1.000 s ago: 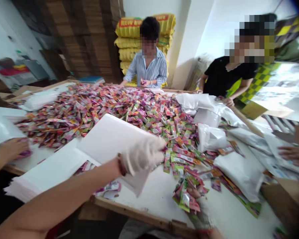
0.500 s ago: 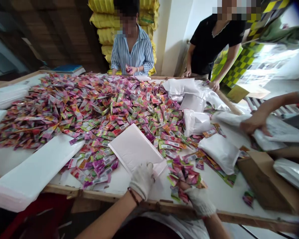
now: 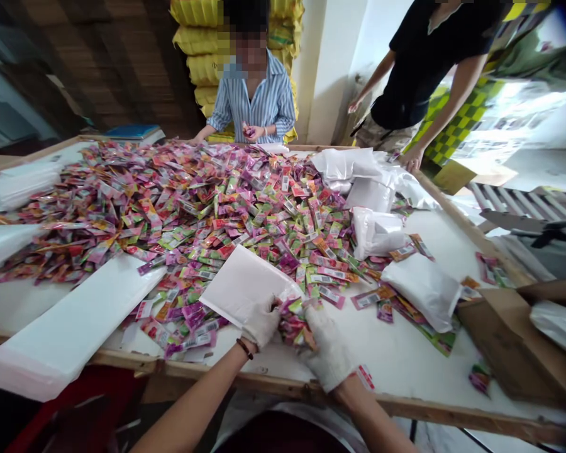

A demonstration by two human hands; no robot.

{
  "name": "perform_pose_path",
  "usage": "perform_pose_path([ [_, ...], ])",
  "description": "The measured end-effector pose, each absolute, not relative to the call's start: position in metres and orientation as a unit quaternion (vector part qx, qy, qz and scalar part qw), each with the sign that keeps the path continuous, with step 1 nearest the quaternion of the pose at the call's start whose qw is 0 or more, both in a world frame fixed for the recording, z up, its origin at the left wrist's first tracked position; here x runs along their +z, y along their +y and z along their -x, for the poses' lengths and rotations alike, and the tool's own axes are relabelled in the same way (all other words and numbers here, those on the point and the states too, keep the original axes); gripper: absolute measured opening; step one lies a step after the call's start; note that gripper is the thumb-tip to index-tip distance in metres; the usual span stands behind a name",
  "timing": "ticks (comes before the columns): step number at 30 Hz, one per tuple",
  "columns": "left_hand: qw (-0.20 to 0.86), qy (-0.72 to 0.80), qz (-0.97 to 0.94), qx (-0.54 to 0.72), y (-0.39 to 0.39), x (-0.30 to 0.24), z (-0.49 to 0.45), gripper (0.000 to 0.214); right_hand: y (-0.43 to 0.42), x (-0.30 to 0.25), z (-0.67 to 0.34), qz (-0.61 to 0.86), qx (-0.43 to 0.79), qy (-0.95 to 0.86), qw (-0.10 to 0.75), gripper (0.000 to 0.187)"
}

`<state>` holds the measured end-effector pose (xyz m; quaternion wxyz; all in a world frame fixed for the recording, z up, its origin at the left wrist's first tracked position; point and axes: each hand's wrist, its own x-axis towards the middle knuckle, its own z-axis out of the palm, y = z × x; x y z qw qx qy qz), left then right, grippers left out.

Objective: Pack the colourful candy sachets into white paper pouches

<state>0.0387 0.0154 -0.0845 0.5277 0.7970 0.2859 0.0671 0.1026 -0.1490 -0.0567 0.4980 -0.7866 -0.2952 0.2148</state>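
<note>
My left hand (image 3: 260,326), in a white glove, is closed on the near edge of a white mailer bag (image 3: 245,284). The bag lies slanted on the front of the snack pile. My right hand (image 3: 327,346), also gloved, is wrapped round a bunch of small colourful snack packets (image 3: 296,322). That bunch sits at the bag's near right edge, close against my left fingers; whether any packets are inside the bag I cannot tell. A broad heap of the same packets (image 3: 179,207) spreads beyond both hands.
A stack of flat white bags (image 3: 75,327) lies at left. Filled white bags (image 3: 422,290) lie to the right, near a cardboard box (image 3: 514,352). Across the wood-edged table, a person in a striped shirt (image 3: 255,94) holds packets; another in black (image 3: 434,69) leans at the far right corner.
My right hand has brought its bunch of packets left to the bag's edge. The bag has tilted up slightly in my left hand. The co-worker's arm at right has left with a white bag.
</note>
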Motion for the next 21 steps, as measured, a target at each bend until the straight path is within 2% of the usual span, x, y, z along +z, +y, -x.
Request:
perform_pose_path([
  [2, 0.590, 0.290, -0.748, 0.086, 0.016, -0.086, -0.037, 0.018, -0.149, -0.048, -0.102, 0.823, 0.183, -0.404, 0.356, 0.052],
  [3, 0.605, 0.299, -0.732, 0.094, 0.015, -0.085, -0.035, 0.019, -0.149, -0.044, -0.104, 0.826, 0.173, -0.440, 0.306, 0.055],
  [4, 0.607, 0.310, -0.724, 0.103, 0.013, -0.082, -0.032, 0.019, -0.148, -0.041, -0.107, 0.822, 0.174, -0.457, 0.292, 0.059],
  [6, 0.590, 0.317, -0.733, 0.117, 0.010, -0.077, -0.026, 0.016, -0.144, -0.039, -0.116, 0.810, 0.187, -0.454, 0.320, 0.063],
  [9, 0.525, 0.262, -0.802, 0.109, 0.007, -0.068, -0.016, 0.011, -0.135, -0.041, -0.126, 0.806, 0.212, -0.417, 0.364, 0.053],
  [12, 0.466, 0.247, -0.842, 0.114, 0.008, -0.059, -0.014, 0.007, -0.129, -0.040, -0.127, 0.803, 0.222, -0.422, 0.357, 0.043],
  [14, 0.479, 0.268, -0.825, 0.137, 0.007, -0.051, -0.017, 0.007, -0.127, -0.036, -0.125, 0.801, 0.226, -0.441, 0.337, 0.050],
  [16, 0.492, 0.251, -0.817, 0.167, 0.001, -0.044, -0.019, 0.008, -0.124, -0.028, -0.127, 0.821, 0.246, -0.441, 0.265, 0.049],
  [19, 0.433, 0.195, -0.856, 0.202, -0.014, -0.037, -0.019, 0.009, -0.108, -0.016, -0.136, 0.835, 0.325, -0.434, 0.089, 0.021],
  [21, 0.397, 0.206, -0.868, 0.217, -0.023, -0.038, -0.018, 0.008, -0.093, -0.009, -0.140, 0.820, 0.354, -0.449, 0.022, 0.017],
])
